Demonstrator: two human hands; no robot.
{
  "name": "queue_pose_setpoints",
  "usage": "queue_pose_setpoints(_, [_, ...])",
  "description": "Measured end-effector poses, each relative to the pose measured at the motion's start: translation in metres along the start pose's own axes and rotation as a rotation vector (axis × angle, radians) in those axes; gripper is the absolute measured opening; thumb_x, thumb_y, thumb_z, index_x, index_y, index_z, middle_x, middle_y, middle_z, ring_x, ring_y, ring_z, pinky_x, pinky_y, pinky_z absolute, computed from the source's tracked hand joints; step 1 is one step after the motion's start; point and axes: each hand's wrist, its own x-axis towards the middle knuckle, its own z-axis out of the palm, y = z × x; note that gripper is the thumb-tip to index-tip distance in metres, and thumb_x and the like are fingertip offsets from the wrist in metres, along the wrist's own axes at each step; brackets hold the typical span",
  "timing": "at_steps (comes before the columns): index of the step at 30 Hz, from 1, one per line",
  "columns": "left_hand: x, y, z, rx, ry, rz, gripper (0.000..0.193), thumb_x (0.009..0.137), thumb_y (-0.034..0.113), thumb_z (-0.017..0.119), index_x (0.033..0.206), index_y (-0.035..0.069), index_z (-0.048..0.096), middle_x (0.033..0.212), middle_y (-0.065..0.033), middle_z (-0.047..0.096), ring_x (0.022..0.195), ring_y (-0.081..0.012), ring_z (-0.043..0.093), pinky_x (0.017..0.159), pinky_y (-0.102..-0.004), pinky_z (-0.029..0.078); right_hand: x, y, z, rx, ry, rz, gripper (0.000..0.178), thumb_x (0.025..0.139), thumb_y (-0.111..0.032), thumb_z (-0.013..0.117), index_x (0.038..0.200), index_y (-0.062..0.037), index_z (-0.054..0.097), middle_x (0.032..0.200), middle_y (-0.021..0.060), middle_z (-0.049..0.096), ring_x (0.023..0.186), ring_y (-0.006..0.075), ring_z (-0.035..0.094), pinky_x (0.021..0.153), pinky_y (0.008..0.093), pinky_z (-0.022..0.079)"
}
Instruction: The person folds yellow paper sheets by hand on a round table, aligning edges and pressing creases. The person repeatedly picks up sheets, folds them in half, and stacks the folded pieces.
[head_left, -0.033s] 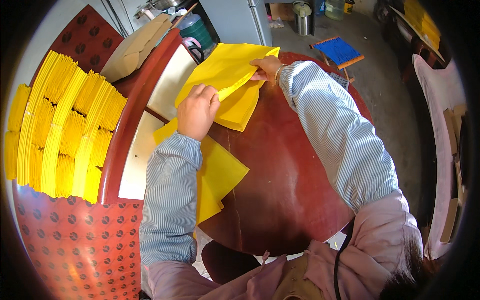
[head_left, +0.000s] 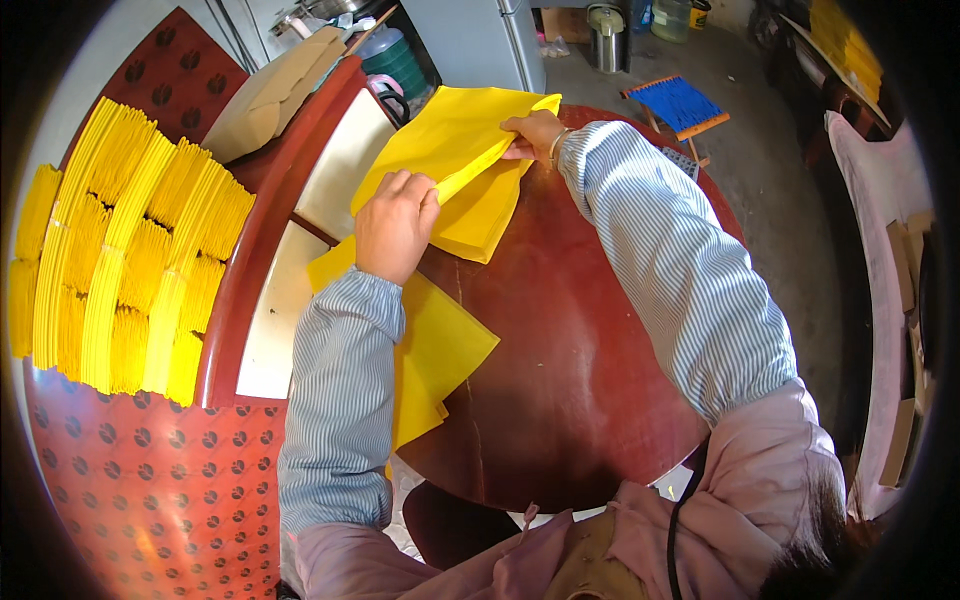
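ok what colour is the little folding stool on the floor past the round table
The folding stool has a blue seat on a light wooden frame, seen in the head view.

Home workshop: stacked yellow paper bundles (head_left: 130, 260), concrete floor (head_left: 760, 150), folding stool (head_left: 680, 105).

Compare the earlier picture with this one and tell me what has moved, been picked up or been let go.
Nothing has visibly changed. The left hand presses on the yellow sheet at its fold, the right hand holds the sheet's far edge, and the second yellow sheet lies under the left forearm on the round red table. The stacks of folded yellow paper at the left are as before.
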Motion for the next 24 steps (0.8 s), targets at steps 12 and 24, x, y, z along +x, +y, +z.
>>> queue_pose_setpoints(12, [-0.028, 0.07, -0.082, 0.12, 0.167, 0.149, 0.011, 0.091, 0.007, 0.072, 0.1, 0.003, 0.068, 0.093, -0.0125, 0.063, 0.092, -0.0333, 0.063, 0.077, -0.0428, 0.052, -0.129, -0.011, -0.029, 0.113, -0.078, -0.411, 0.04, 0.106, -0.013, 0.063, 0.141, 0.0005, 0.05, 0.12, 0.0174, 0.073, 0.09, 0.0256, 0.078, 0.068, 0.0284, 0.066])
queue_pose_setpoints(24, [-0.25, 0.27, -0.071, -0.26, -0.17, 0.309, 0.021, 0.083, 0.009, 0.069, 0.103, 0.002, 0.066, 0.1, -0.0141, 0.065, 0.112, -0.033, 0.065, 0.102, -0.0477, 0.052, -0.455, 0.188, -0.182, 0.231, 0.206, -0.067, 0.046, 0.106, -0.014, 0.062, 0.148, -0.0055, 0.046, 0.127, 0.0132, 0.071, 0.099, 0.0252, 0.077, 0.075, 0.0315, 0.067])
